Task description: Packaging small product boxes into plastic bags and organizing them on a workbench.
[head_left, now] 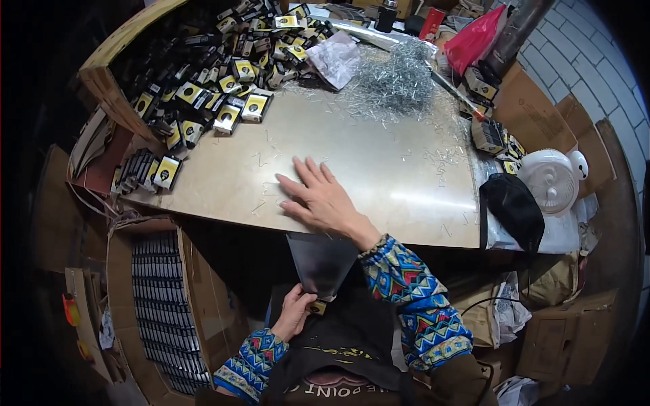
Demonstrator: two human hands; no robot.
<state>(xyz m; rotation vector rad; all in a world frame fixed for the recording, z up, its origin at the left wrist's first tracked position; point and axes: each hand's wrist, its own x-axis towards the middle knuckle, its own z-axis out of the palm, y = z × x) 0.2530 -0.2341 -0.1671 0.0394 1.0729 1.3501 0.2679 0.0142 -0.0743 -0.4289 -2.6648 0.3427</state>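
My right hand [325, 201] lies palm down on the tabletop [352, 155] near its front edge, fingers spread. A few thin, shiny metal pieces lie around its fingertips. Below that edge hangs a dark grey chute [321, 262], wide at the top and narrowing downward. At its narrow lower end, my left hand [295, 311] is closed on a small box [316, 308] with a yellow side. Most of this box is hidden by the fingers and the chute. A tangled heap of thin metal pieces [396, 81] sits at the back of the table.
Many small black, white and yellow boxes [227, 116] are piled at the back left. An open carton [179, 254] with rows of packed boxes stands low left. On the right are a white fan [550, 181] and a black cloth item [513, 206]. A pink bag [474, 42] lies behind.
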